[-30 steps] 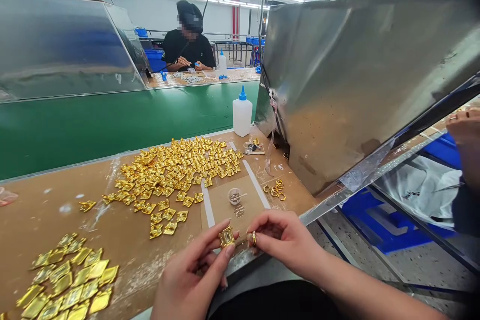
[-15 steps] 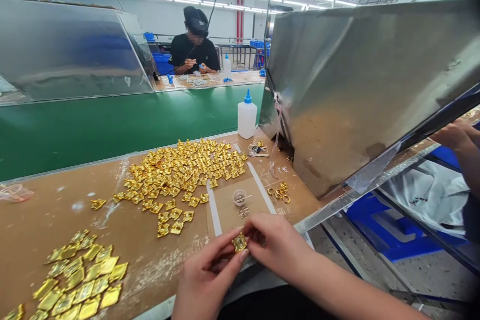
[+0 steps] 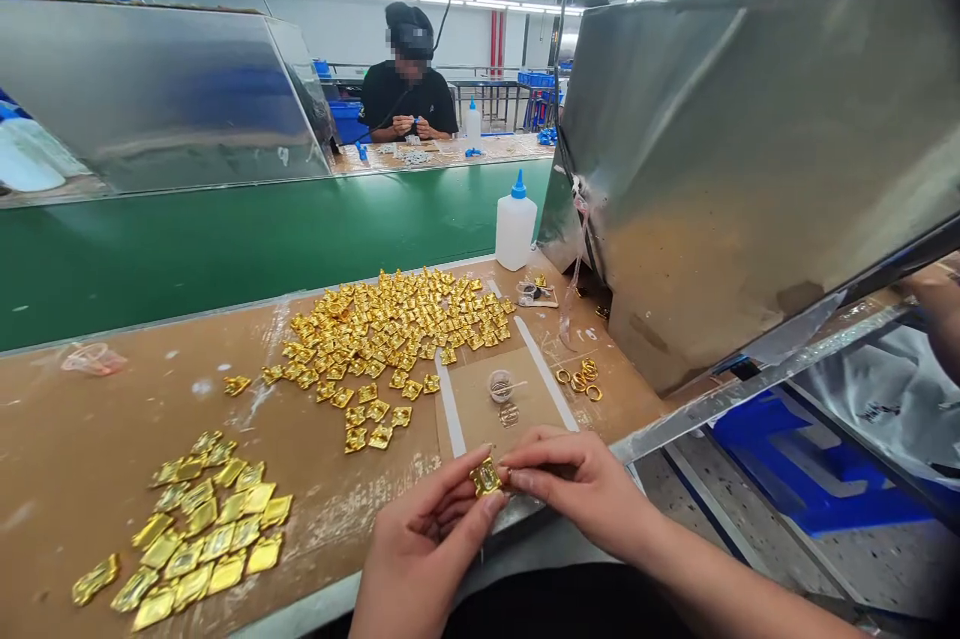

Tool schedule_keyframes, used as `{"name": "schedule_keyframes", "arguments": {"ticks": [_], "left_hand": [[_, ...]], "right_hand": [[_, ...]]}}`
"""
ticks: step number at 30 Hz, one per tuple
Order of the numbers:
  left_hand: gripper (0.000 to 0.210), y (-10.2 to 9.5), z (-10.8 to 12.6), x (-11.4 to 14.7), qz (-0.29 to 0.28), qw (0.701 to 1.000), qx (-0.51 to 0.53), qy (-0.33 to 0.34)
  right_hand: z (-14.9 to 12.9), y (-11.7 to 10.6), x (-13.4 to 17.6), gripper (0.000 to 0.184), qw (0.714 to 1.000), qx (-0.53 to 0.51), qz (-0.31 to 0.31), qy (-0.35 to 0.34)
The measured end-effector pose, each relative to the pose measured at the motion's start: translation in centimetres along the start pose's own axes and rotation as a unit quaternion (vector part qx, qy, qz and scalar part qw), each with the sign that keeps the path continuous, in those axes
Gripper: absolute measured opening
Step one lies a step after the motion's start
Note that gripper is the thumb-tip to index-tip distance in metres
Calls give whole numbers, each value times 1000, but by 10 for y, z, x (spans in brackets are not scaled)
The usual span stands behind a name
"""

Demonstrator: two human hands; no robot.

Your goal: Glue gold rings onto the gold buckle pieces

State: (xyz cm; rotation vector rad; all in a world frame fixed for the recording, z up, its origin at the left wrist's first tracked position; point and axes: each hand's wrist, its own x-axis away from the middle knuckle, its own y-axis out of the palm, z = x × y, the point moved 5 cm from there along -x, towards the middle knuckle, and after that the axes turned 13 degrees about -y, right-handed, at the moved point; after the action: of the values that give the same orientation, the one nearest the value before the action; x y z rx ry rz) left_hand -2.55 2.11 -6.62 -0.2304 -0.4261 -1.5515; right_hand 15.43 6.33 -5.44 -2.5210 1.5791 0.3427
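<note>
Just over the table's front edge, a small square gold metal piece (image 3: 486, 477) with a rectangular recess is pinched between the thumb and index finger of my left hand (image 3: 424, 544). My right hand (image 3: 589, 489) is closed in a pinch at the piece's right edge; what its fingertips grip is too small to make out. Beyond my hands stands a small round clear cup (image 3: 500, 386) with a thin stick across it. A large heap of similar gold pieces (image 3: 390, 319) lies farther back. Flatter gold pieces (image 3: 217, 541) lie in rows at the left.
Several gold rings (image 3: 583, 379) lie right of the cup. A white bottle with a blue cap (image 3: 516, 227) stands at the table's back edge. A metal hood (image 3: 750, 169) rises on the right. Across the green belt (image 3: 262, 239), a co-worker (image 3: 409, 89) sits handling small parts.
The view has shifted, so the table things appear farther right. My right fingers have drawn slightly apart from over the piece to its right edge. My left hand still holds the gold piece.
</note>
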Motion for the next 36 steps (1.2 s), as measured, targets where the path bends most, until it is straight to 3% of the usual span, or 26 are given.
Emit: {"name": "schedule_keyframes", "arguments": {"ticks": [5, 11, 19, 23, 27, 32, 36], "left_hand": [[44, -6, 1, -3, 26, 998, -54, 23], [32, 1, 8, 0, 36, 984, -145, 98], [31, 2, 16, 6, 75, 932, -263, 238], [31, 4, 19, 8, 88, 907, -306, 274], [35, 6, 19, 8, 76, 910, -313, 260], [35, 5, 15, 4, 42, 957, -245, 151], [30, 4, 16, 3, 39, 974, -195, 106]], "right_hand": [[1, -3, -2, 24, 994, -75, 59, 48], [11, 8, -3, 30, 970, -184, 71, 139], [13, 12, 0, 28, 958, -222, 91, 158], [18, 12, -3, 32, 955, -223, 86, 175], [20, 13, -3, 35, 957, -213, 79, 180], [12, 15, -6, 38, 961, -207, 69, 172], [5, 18, -10, 43, 965, -197, 81, 151]]}}
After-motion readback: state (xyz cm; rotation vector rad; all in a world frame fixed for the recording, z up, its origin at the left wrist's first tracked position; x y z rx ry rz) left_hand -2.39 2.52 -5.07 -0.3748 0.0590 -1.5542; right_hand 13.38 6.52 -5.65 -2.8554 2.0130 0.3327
